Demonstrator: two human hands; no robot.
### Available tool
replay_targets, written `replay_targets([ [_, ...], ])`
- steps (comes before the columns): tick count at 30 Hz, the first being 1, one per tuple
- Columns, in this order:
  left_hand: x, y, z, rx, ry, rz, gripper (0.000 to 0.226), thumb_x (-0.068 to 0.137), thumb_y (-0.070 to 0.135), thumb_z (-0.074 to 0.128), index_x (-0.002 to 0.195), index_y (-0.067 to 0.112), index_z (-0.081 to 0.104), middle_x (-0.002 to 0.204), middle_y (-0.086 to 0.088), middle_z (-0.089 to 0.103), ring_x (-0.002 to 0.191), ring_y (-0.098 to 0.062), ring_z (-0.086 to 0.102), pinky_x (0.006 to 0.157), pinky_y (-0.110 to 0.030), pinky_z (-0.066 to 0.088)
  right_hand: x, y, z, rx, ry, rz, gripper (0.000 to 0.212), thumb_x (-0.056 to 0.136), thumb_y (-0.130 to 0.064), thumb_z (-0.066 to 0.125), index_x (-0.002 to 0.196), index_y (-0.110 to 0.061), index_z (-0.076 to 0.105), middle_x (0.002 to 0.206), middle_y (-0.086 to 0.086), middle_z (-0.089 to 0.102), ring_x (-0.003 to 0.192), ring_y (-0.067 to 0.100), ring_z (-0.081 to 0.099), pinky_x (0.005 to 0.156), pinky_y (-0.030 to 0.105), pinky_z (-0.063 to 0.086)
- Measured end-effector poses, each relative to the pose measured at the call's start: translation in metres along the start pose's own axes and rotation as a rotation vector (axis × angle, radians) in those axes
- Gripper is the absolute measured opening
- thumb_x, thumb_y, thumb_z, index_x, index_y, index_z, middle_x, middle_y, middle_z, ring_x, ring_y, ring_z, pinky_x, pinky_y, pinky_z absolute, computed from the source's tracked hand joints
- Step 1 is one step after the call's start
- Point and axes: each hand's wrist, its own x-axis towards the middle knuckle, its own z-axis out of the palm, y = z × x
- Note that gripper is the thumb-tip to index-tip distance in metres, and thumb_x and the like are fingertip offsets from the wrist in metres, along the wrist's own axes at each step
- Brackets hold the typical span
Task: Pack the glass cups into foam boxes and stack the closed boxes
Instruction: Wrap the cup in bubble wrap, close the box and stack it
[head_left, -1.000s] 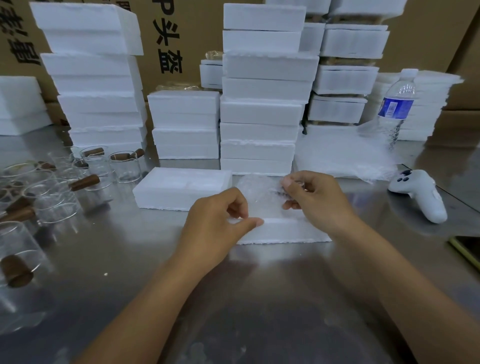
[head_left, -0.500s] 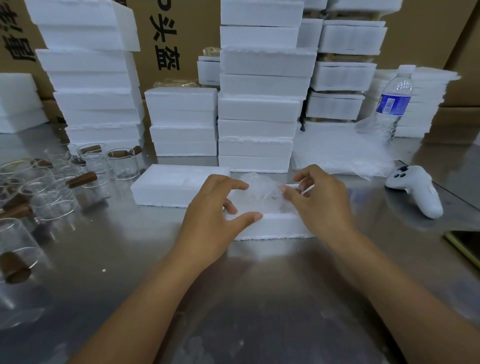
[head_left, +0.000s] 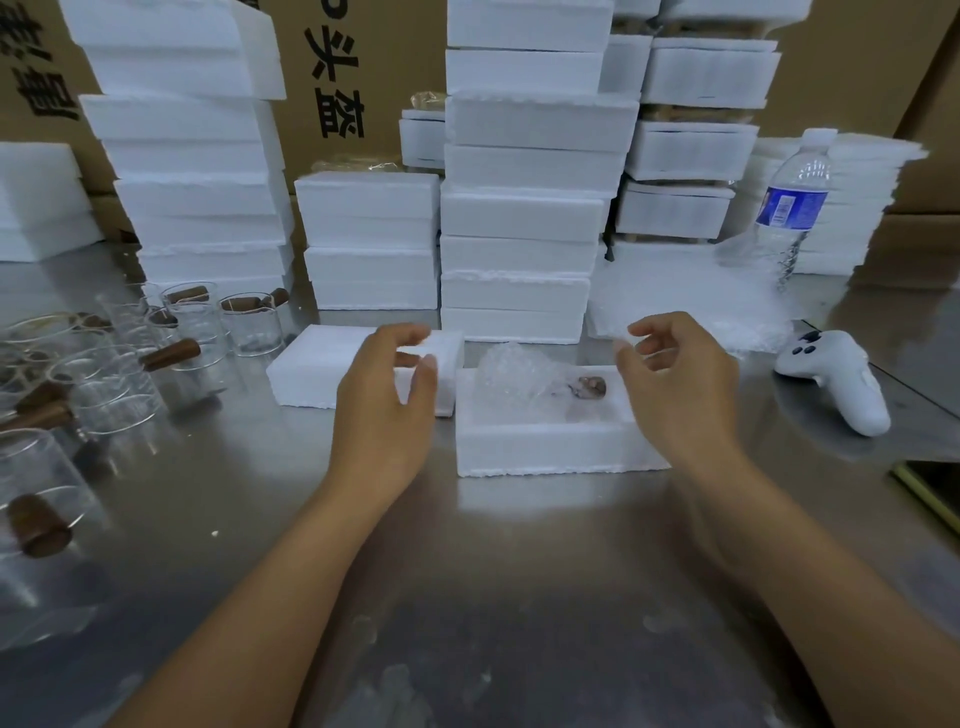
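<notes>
KT: Steel table (head_left: 519, 571), cardboard cartons (head_left: 363, 78) behind, stacks of closed foam boxes (head_left: 519, 208) along the far side. What's in the containers?

RM: One open foam box (head_left: 545, 447) sits centre, near side of the stacks. Inside it is a bubble-wrapped cup (head_left: 519, 379), lying down, with its brown handle (head_left: 589, 387) showing at the right end of the cavity. A second foam piece (head_left: 311, 369) lies just left of it, cavity up. Can't tell if anything is in it.

KT: Unpacked cups?

RM: Bare glass cups (head_left: 119, 374) with brown handles are grouped at the left edge, well apart from the open box.

KT: Hands?

RM: The left hand (head_left: 384, 410) is over the right end of the left foam piece. Its fingers (head_left: 410, 332) are loosely curled, thumb spread from them, nothing gripped. Contact with the foam: can't tell. The right hand (head_left: 680, 384) is above the right end of the open box, fingers (head_left: 654, 325) half curled with a gap to the thumb, holding nothing.

KT: Other items?

RM: Loose bubble wrap (head_left: 685, 296) is far right of the box, with a water bottle (head_left: 792, 202) beyond it. A white controller (head_left: 831, 379) lies at right.
</notes>
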Motion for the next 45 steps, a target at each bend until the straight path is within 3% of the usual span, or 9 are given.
replay_targets([
  [5,-0.001,-0.021,-0.006,0.461,-0.237,-0.042,0.06,0.091,0.011,0.054,0.146,0.017,0.032,0.151,-0.002,0.033,0.141,-0.017,0.019,0.113,-0.03,0.018,0.001,0.008,-0.001,-0.114,-0.103,0.131,0.029,0.086,-0.023,0.062,0.114,-0.018,0.055,0.118,0.005,0.051,0.1,0.014,0.049,0.081,0.024,0.035],
  [10,0.002,-0.021,-0.009,0.568,-0.156,-0.047,0.055,0.083,0.034,0.068,0.133,0.023,0.046,0.134,-0.003,0.04,0.129,-0.017,0.024,0.089,-0.035,0.041,0.001,0.01,0.003,-0.099,-0.183,0.262,0.046,0.088,-0.028,0.061,0.129,-0.014,0.044,0.136,0.009,0.039,0.102,0.015,0.043,0.082,0.023,0.03],
  [14,0.003,-0.021,-0.01,0.597,-0.194,-0.085,0.056,0.073,0.053,0.071,0.116,0.023,0.051,0.12,0.0,0.037,0.12,-0.017,0.03,0.075,-0.029,0.037,0.002,0.013,0.005,-0.072,-0.207,0.287,0.045,0.091,-0.022,0.057,0.132,-0.014,0.04,0.139,0.008,0.039,0.101,0.013,0.041,0.081,0.022,0.03],
  [21,0.006,-0.022,-0.01,0.536,-0.046,-0.011,0.02,0.088,0.04,0.06,0.097,0.023,0.053,0.108,0.003,0.045,0.111,-0.016,0.041,0.074,-0.027,0.032,0.001,0.015,0.005,-0.058,-0.239,0.301,0.05,0.088,-0.008,0.057,0.134,-0.013,0.038,0.137,0.01,0.043,0.117,0.023,0.048,0.085,0.025,0.036],
  [26,0.012,-0.012,-0.018,0.219,0.239,0.035,0.012,0.093,0.031,0.056,0.088,0.024,0.048,0.085,0.006,0.052,0.074,-0.011,0.049,0.057,-0.018,0.029,-0.005,0.011,0.008,-0.024,-0.259,0.31,0.055,0.088,-0.012,0.06,0.136,-0.014,0.035,0.138,0.007,0.042,0.12,0.023,0.047,0.09,0.027,0.038],
  [29,0.018,0.005,-0.027,-0.29,0.386,0.002,0.016,0.097,0.029,0.051,0.081,0.028,0.047,0.079,0.013,0.055,0.068,0.007,0.054,0.063,-0.007,0.04,-0.013,0.007,0.013,0.018,-0.262,0.305,0.052,0.09,-0.017,0.058,0.136,-0.017,0.035,0.14,0.003,0.036,0.108,0.014,0.041,0.083,0.021,0.029],
  [35,0.025,0.022,-0.042,-1.376,0.195,-0.275,0.031,0.101,0.023,0.041,0.089,0.013,0.068,0.087,-0.002,0.073,0.082,-0.014,0.069,0.073,-0.027,0.057,-0.018,-0.006,0.014,0.107,-0.178,0.269,0.047,0.094,-0.035,0.052,0.135,-0.018,0.037,0.141,0.0,0.036,0.103,0.006,0.041,0.083,0.017,0.031],
  [40,0.021,0.021,-0.036,-1.51,0.015,-0.537,0.026,0.097,0.017,0.038,0.106,0.008,0.06,0.106,-0.008,0.066,0.12,-0.026,0.056,0.059,-0.025,0.057,-0.018,-0.028,0.004,0.47,-0.038,0.143,0.032,0.089,-0.054,0.04,0.117,-0.041,0.048,0.114,-0.016,0.057,0.097,-0.003,0.058,0.074,0.009,0.039],
  [45,0.015,0.021,-0.023,-1.379,-0.13,-0.616,0.024,0.092,0.016,0.047,0.108,0.006,0.061,0.101,-0.011,0.068,0.101,-0.027,0.063,0.055,-0.025,0.057,-0.019,-0.035,-0.002,0.567,-0.067,0.032,0.021,0.083,-0.047,0.049,0.103,-0.047,0.056,0.089,-0.024,0.063,0.081,-0.007,0.059,0.074,0.011,0.046],
])
